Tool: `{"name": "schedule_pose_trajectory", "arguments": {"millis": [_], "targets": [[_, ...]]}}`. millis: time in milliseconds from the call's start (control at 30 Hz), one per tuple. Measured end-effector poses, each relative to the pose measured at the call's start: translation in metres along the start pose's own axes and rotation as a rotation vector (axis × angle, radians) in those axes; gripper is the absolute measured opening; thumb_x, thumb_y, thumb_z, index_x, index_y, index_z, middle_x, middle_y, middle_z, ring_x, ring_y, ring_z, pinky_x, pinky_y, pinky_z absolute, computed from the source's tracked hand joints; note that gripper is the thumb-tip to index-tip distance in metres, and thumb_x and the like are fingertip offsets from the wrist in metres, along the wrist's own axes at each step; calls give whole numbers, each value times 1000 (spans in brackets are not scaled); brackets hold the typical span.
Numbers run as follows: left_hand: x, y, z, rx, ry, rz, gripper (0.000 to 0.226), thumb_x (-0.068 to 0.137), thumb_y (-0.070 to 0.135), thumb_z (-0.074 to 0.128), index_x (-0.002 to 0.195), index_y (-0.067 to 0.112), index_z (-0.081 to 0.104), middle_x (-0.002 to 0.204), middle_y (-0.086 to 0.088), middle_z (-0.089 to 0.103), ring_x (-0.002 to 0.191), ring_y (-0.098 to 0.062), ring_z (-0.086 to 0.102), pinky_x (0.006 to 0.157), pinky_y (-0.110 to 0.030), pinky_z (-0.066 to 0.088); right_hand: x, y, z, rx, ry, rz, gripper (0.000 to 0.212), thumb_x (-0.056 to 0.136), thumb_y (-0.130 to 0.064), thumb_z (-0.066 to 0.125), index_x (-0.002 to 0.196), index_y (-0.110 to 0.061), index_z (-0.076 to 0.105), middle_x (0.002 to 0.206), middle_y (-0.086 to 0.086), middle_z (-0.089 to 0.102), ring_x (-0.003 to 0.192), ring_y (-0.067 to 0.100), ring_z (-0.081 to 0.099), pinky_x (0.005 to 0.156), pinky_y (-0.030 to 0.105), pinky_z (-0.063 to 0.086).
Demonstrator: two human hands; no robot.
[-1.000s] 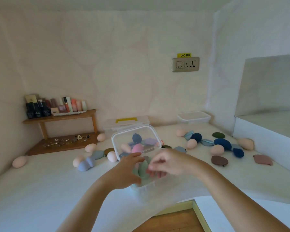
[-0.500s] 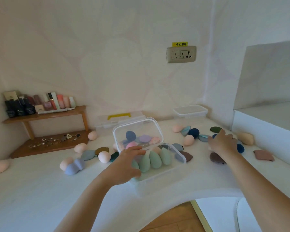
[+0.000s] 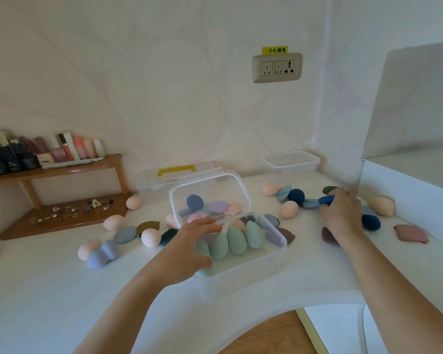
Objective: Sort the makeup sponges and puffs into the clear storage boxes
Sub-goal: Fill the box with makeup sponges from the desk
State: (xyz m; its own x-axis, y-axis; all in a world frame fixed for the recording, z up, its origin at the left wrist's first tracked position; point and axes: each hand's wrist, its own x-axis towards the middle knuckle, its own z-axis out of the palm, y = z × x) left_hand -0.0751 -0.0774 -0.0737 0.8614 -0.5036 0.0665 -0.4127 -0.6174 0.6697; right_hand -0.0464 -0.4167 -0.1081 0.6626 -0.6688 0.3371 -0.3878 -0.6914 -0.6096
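Observation:
A clear storage box point(image 3: 271, 261) stands open at the middle of the white counter, its lid point(image 3: 210, 192) raised at the back. Several mint green teardrop sponges point(image 3: 234, 238) stand in a row inside it. My left hand point(image 3: 189, 249) rests on the box's left rim with fingers relaxed over the sponges. My right hand point(image 3: 340, 213) reaches to the right and grips a dark blue puff point(image 3: 326, 200) lying among other puffs. Peach egg sponges point(image 3: 289, 209) and blue-grey puffs point(image 3: 283, 194) lie scattered on both sides of the box.
A second clear box point(image 3: 290, 162) stands at the back right, a lidded case with a yellow handle point(image 3: 175, 171) behind the open one. A wooden shelf point(image 3: 62, 172) with bottles fills the left corner. A white ledge point(image 3: 407, 190) rises at the right.
My right hand left the box, reached right to the loose puffs and has closed on a dark blue one. My left hand stayed at the box.

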Motion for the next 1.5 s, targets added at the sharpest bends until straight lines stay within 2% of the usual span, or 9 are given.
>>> {"name": "schedule_pose_trajectory", "arguments": {"millis": [167, 367, 500, 633, 833, 1033, 1167, 1333, 1500], "targets": [[-3, 0, 3, -46, 27, -16, 64, 78, 1, 62, 125, 40, 46, 139, 24, 29, 122, 0, 30, 69, 3, 36, 0, -4, -10, 172, 96, -88, 36, 88, -3, 58, 122, -1, 47, 127, 20, 49, 113, 37, 49, 89, 41, 43], [-7, 3, 4, -94, 71, -23, 67, 77, 0, 61, 129, 39, 44, 136, 14, 37, 110, -5, 41, 63, 2, 40, -7, -25, -35, 429, 95, -49, 44, 94, -12, 54, 135, -7, 41, 135, 19, 38, 107, 34, 54, 86, 35, 42], [-7, 3, 5, -101, 75, -8, 67, 77, -1, 61, 130, 37, 46, 139, 19, 31, 118, -3, 34, 64, 6, 35, -20, -51, -60, 407, 52, -262, 24, 88, -19, 62, 110, -7, 60, 102, 9, 56, 89, 28, 56, 73, 29, 38], [-8, 4, 9, -79, 89, 8, 64, 76, 0, 62, 129, 35, 48, 140, 21, 28, 127, -4, 29, 88, -2, 31, -58, -89, -86, 562, -345, -356, 20, 81, -27, 73, 96, -21, 61, 86, -7, 60, 73, 12, 53, 62, 22, 37], [-13, 6, 10, -50, 98, -7, 68, 75, 3, 62, 135, 30, 46, 147, 15, 25, 136, -8, 22, 111, -27, 27, -119, -123, -84, 242, -835, -514, 37, 79, -31, 75, 112, -28, 58, 85, -9, 56, 58, 7, 54, 59, 17, 45], [-14, 10, 11, 37, 76, -24, 69, 76, 13, 65, 139, 29, 41, 151, 11, 23, 140, -15, 14, 116, -38, 20, -146, -137, -61, -73, -770, -636, 35, 63, -40, 83, 86, -23, 62, 87, -8, 52, 76, 12, 51, 63, 28, 42], [-14, 10, 12, 56, 82, -26, 67, 78, 14, 65, 139, 26, 42, 151, 11, 23, 140, -15, 15, 116, -37, 20, -147, -140, -57, -196, -844, -576, 38, 71, -39, 77, 103, -25, 64, 100, -5, 62, 89, 15, 59, 64, 22, 45], [-12, 9, 11, 80, 79, -39, 65, 80, 13, 63, 139, 27, 42, 150, 12, 23, 140, -14, 16, 114, -35, 21, -143, -139, -50, -263, -807, -515, 42, 65, -40, 78, 102, -27, 63, 107, -1, 61, 99, 22, 57, 87, 39, 52], [-12, 9, 10, 72, 41, -33, 66, 77, 16, 63, 137, 32, 43, 151, 13, 22, 140, -15, 13, 113, -38, 20, -149, -137, -45, -118, -857, -571, 35, 69, -33, 79, 93, -28, 54, 85, -11, 55, 81, 14, 54, 66, 26, 43]]}}
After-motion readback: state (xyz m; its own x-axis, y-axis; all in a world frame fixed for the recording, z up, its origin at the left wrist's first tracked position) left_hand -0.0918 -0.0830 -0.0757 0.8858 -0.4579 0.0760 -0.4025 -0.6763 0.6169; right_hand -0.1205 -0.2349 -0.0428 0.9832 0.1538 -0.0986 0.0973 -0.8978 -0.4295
